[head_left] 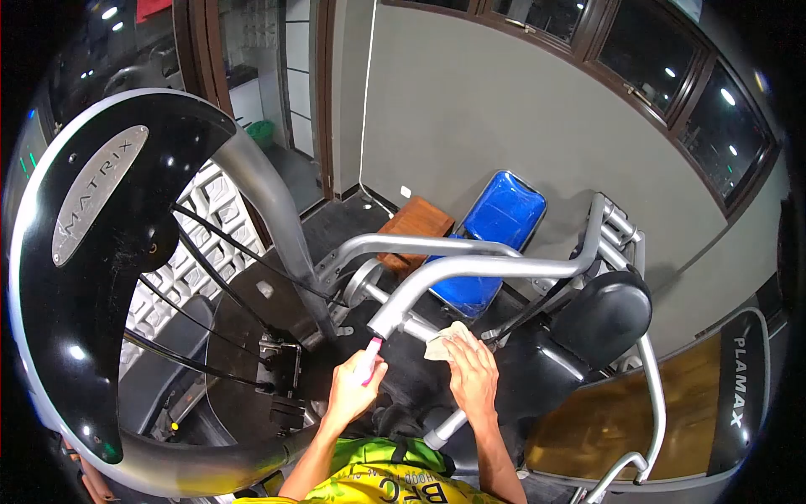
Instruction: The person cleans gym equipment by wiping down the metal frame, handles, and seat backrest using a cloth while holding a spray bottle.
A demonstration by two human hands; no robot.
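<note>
My left hand (354, 388) is closed around a slim white-and-pink object (367, 361); its exact kind is not clear. Its tip points up toward the open end of a silver tube of the exercise machine (483, 267). A crumpled beige cloth (438, 343) is in my right hand (472, 374), whose fingers press over it. The cloth lies against or just beside a short silver bar (414, 326) below the curved tube; contact is hard to tell. Both hands are in front of my yellow-green shirt (390, 475).
A large black MATRIX housing (75, 277) with cables stands at the left. Right of my hands is a black padded seat (600, 315), with a PLAMAX panel (630, 420) beyond. Behind the tubes are a blue folding chair (506, 208) and a brown wooden box (420, 220) near the wall.
</note>
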